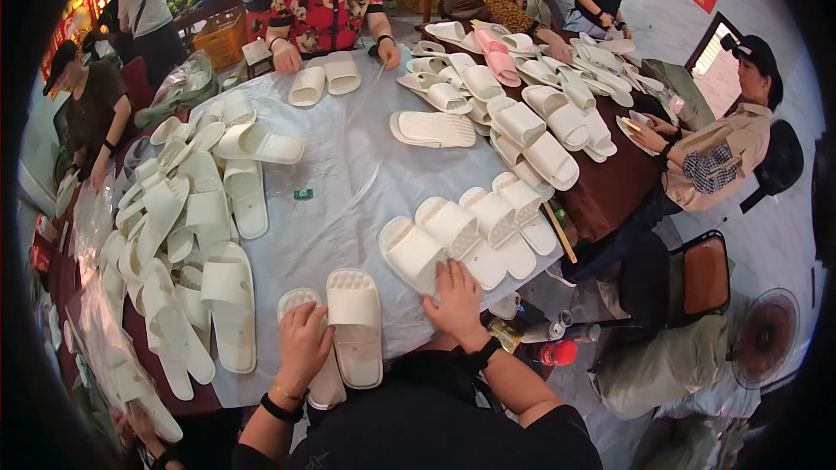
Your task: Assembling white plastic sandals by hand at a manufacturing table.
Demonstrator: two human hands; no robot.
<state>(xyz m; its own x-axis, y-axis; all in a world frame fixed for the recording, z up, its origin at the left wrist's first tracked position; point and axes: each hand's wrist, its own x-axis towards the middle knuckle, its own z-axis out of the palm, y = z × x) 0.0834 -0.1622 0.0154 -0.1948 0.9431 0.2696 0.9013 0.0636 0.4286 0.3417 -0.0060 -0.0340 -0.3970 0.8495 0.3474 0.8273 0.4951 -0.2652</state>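
Near the table's front edge, my left hand (303, 344) curls over a white slide slipper (296, 298) and covers much of its strap. Touching it on the right lies a second white slipper (354, 318) with a bumpy footbed, its sole flat on the table. My right hand (457, 303) grips the near end of another white slipper (411, 246), the leftmost in a short row. Beside that one stand several more white slippers (496, 218), lined up side by side. The gripped end is partly hidden under my right fingers.
A heap of white slippers (178, 218) fills the table's left side. More slippers (531, 122) cover the far right, with a pink one (497, 57) among them. A person (335, 13) opposite handles a pair (324, 78). Bottles and a red-capped jar (557, 352) stand below at right.
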